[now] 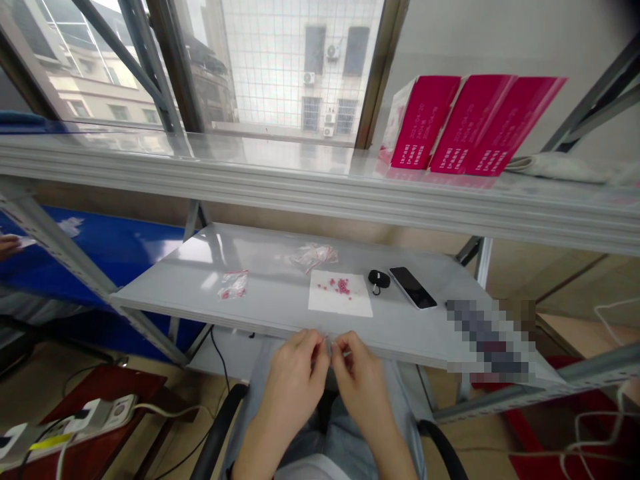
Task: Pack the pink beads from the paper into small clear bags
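My left hand point(301, 363) and my right hand point(357, 367) meet just in front of the shelf's near edge, above my lap. Both are closed, thumb against fingers. A thin, clear-looking sliver shows between the fingertips, too small to name. Beyond them lies a white sheet of paper point(327, 303) with several small pink-red beads point(343, 287) gathered on it. Behind the paper is a loose pile of clear zip bags point(315, 255) with red edges. To the left, a clear zip bag point(233, 285) holds a few pink-red pieces.
Right of the paper lie a black case point(379, 279) with a small clip and a phone point(413, 288). A blurred patch point(490, 337) covers the right end of the grey shelf point(270, 310). Magenta boxes point(470, 127) stand on the upper shelf. Another person's hand point(9, 245) shows far left.
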The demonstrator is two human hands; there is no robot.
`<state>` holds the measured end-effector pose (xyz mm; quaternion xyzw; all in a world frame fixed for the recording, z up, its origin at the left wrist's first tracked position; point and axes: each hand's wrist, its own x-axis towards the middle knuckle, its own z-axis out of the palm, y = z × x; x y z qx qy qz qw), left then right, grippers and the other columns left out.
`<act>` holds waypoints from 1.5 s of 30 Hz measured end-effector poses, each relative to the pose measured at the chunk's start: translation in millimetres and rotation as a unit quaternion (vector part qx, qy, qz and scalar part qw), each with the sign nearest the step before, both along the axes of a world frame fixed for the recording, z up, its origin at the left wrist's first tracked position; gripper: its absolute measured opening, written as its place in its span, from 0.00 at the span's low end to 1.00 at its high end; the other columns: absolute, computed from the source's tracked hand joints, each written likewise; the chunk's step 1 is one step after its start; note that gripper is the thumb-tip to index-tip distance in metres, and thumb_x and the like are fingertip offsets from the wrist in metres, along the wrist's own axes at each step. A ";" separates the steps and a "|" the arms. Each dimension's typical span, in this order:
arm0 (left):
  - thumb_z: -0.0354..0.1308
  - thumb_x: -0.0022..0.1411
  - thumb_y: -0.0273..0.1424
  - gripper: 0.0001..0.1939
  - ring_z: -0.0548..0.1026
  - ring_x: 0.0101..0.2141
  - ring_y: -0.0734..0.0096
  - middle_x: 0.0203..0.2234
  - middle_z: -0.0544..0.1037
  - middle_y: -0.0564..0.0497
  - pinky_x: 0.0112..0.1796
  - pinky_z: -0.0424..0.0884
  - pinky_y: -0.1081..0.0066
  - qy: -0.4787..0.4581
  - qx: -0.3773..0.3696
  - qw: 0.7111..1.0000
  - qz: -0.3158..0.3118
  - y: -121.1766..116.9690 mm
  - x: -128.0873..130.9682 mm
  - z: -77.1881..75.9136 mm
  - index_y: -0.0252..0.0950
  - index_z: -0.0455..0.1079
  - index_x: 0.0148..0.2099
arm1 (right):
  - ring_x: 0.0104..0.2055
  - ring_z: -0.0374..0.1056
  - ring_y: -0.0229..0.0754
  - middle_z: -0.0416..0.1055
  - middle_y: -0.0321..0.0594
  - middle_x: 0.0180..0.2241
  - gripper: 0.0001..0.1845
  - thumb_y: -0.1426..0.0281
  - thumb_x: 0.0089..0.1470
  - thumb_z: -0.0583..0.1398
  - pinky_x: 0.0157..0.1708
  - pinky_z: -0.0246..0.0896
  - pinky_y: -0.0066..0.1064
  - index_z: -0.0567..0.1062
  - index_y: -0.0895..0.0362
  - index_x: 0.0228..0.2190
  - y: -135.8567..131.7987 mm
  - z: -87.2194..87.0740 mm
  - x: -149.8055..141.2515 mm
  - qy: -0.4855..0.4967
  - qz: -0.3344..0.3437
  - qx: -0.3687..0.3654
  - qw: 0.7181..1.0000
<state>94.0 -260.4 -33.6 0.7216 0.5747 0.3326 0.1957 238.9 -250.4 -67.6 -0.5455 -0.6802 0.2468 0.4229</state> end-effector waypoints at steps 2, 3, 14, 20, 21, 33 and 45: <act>0.48 0.68 0.26 0.10 0.73 0.32 0.65 0.29 0.73 0.51 0.34 0.62 0.69 0.004 -0.003 1.000 -0.006 0.4 1.4 -0.3 0.39 0.63 0.32 | 0.29 0.69 0.42 0.71 0.34 0.29 0.04 0.70 0.60 0.56 0.32 0.59 0.30 0.66 0.52 0.31 -1.0 0.9 -0.8 -0.001 0.025 -0.011 1.000; 0.48 0.68 0.25 0.10 0.73 0.32 0.65 0.29 0.73 0.51 0.34 0.62 0.69 0.006 -0.005 1.000 -0.008 0.3 2.2 -0.8 0.39 0.63 0.33 | 0.30 0.69 0.42 0.71 0.34 0.29 0.04 0.72 0.59 0.56 0.32 0.60 0.30 0.66 0.52 0.32 -1.3 1.6 -1.1 0.006 0.036 -0.020 0.999; 0.49 0.70 0.29 0.12 0.71 0.30 0.66 0.28 0.72 0.52 0.33 0.60 0.70 -0.049 -0.013 0.998 -0.022 -6.9 4.9 -5.3 0.38 0.62 0.31 | 0.33 0.71 0.44 0.74 0.36 0.29 0.07 0.74 0.55 0.55 0.34 0.62 0.32 0.72 0.54 0.32 6.4 4.9 0.7 0.071 0.003 -0.033 0.997; 0.51 0.71 0.47 0.23 0.71 0.28 0.67 0.24 0.75 0.51 0.31 0.62 0.70 -0.263 -0.143 0.950 -0.093 -18.7 19.5 -39.5 0.36 0.71 0.30 | 0.24 0.62 0.36 0.68 0.32 0.24 0.02 0.70 0.53 0.61 0.24 0.57 0.25 0.73 0.55 0.29 5.0 16.3 5.6 0.437 0.022 -0.123 0.891; 0.52 0.69 0.48 0.22 0.74 0.32 0.65 0.29 0.78 0.49 0.35 0.66 0.69 -0.340 -0.158 0.920 -0.112 -18.4 24.4 -45.0 0.36 0.74 0.35 | 0.23 0.60 0.35 0.68 0.31 0.24 0.04 0.68 0.52 0.63 0.23 0.56 0.25 0.73 0.55 0.29 3.2 17.6 4.0 0.492 0.029 -0.142 0.858; 0.66 0.61 0.36 0.11 0.79 0.37 0.67 0.36 0.80 0.47 0.42 0.74 0.69 -0.833 -0.125 0.536 0.050 18.2 66.7 -30.8 0.33 0.75 0.40 | 0.37 0.72 0.41 0.78 0.38 0.35 0.08 0.68 0.52 0.69 0.40 0.67 0.30 0.78 0.56 0.35 -6.5 -1.9 -12.3 0.501 0.045 -0.147 0.852; 0.66 0.61 0.35 0.10 0.79 0.34 0.68 0.30 0.80 0.51 0.41 0.74 0.68 -0.774 -0.075 0.628 0.041 20.0 70.3 -30.7 0.35 0.71 0.39 | 0.45 0.77 0.43 0.81 0.39 0.42 0.12 0.62 0.57 0.62 0.48 0.72 0.36 0.80 0.55 0.40 5.5 -18.9 -21.2 0.724 -0.076 -0.211 0.652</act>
